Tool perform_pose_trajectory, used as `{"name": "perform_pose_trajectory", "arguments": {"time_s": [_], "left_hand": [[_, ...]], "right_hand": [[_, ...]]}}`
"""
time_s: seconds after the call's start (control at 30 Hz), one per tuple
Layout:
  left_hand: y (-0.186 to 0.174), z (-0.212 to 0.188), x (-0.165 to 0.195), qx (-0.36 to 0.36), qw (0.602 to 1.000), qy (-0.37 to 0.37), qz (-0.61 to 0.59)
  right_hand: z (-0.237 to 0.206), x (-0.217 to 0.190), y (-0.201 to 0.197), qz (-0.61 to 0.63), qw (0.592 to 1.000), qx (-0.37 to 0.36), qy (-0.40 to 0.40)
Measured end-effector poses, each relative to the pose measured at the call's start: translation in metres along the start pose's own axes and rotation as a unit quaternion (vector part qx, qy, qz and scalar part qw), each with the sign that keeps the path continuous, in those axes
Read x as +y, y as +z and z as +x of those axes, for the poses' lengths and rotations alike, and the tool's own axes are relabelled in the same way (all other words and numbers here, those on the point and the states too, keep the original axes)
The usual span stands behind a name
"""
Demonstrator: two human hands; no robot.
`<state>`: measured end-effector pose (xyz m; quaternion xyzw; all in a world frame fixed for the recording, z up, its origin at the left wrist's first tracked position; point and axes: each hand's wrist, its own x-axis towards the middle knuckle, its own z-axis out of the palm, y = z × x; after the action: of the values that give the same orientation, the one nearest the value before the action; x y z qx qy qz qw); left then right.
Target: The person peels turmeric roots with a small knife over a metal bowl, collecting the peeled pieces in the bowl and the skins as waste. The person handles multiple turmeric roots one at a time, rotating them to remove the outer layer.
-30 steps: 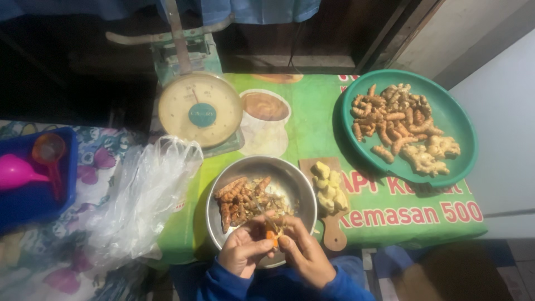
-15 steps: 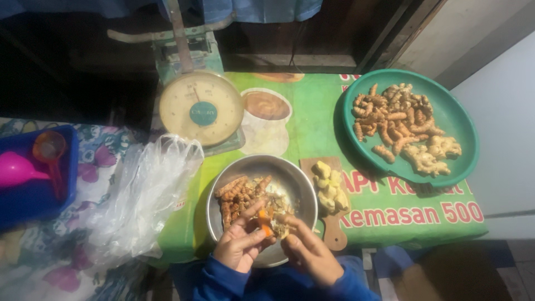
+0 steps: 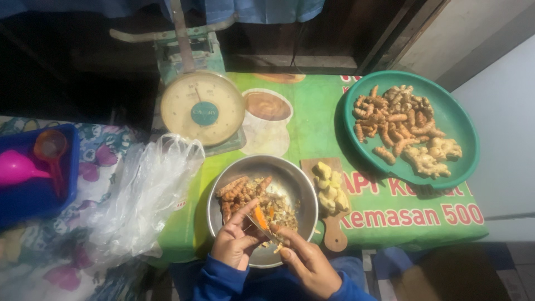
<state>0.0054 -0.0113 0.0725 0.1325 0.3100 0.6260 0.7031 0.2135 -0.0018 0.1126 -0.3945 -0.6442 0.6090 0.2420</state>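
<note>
scale (image 3: 204, 107), green tray (image 3: 461, 120), plastic bag (image 3: 146, 192)

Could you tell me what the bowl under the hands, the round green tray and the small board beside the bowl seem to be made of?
The bowl looks like bare metal: grey with a dull sheen. The green tray is probably plastic: even colour, smooth moulded rim. The board appears to be unfinished wood: matte brown with a handle.

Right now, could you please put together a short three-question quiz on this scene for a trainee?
1. True or false: the round green plastic tray holds unpeeled roots.
2. What lies on the small wooden cutting board?
A. pale peeled pieces
B. a knife
C. a funnel
3. Over which container do the left hand and right hand work the orange root piece?

Key: 1 true; 2 A; 3 the round steel bowl.
</note>
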Motion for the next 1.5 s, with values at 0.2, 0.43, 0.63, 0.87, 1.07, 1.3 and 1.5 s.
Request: {"name": "perform_pose_trajectory", "arguments": {"time_s": [0.2,0.43,0.63,0.87,1.07,1.3,1.5], "left_hand": [[0.0,-0.001,-0.007,-0.001,1.0,-0.015,-0.001],[-0.004,-0.001,-0.016,-0.039,0.998,-0.039,0.003],[0.007,-0.003,-0.013,-0.014,0.997,-0.069,-0.015],[-0.001,0.001,0.003,-0.043,0.998,-0.041,-0.016],[-0.002,0.002,-0.007,-0.042,0.998,-0.055,0.01],[0.002,0.002,-0.009,-0.063,0.996,-0.06,-0.007],[0.002,0.002,-0.009,-0.037,0.995,-0.086,-0.032]], "right_hand": [[0.006,0.003,0.005,0.024,0.999,0.018,-0.04],[0.011,0.005,0.005,0.095,0.995,0.018,0.0],[0.012,0.003,-0.004,0.197,0.979,-0.003,0.052],[0.001,0.018,-0.006,0.085,0.996,-0.018,0.008],[0.01,0.023,-0.001,0.161,0.986,0.002,0.035],[0.024,0.016,-0.001,0.143,0.99,-0.001,0.011],[0.03,0.014,-0.002,0.127,0.992,0.01,0.0]]}}
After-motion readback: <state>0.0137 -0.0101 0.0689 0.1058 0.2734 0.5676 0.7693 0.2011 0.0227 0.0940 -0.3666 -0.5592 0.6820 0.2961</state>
